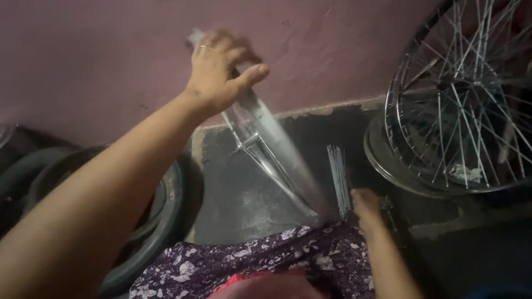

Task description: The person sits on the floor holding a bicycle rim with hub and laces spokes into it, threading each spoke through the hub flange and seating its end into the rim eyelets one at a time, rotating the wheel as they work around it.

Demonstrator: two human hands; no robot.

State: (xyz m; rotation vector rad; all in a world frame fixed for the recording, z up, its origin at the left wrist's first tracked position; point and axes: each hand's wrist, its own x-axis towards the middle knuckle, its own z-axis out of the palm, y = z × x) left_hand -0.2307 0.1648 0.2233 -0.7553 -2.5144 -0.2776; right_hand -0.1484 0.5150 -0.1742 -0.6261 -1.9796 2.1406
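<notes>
Pink plastered wall (343, 50) backs a dark floor (244, 194), where spoked wheels (460, 105) lean at right and black tyres (160, 221) lie at left. Left hand (219, 72) grips the upright bare rim's (277, 155) top, fingers (221, 47) curled over it. Right hand (367, 206) rests beside loose spokes (339, 177); its fingers' state is unclear.

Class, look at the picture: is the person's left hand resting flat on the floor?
No, the left hand is raised against the wall, gripping the top of a shiny wheel rim.

Dim mauve plaster wall (100, 50) above a dark concrete floor (238, 194).
</notes>
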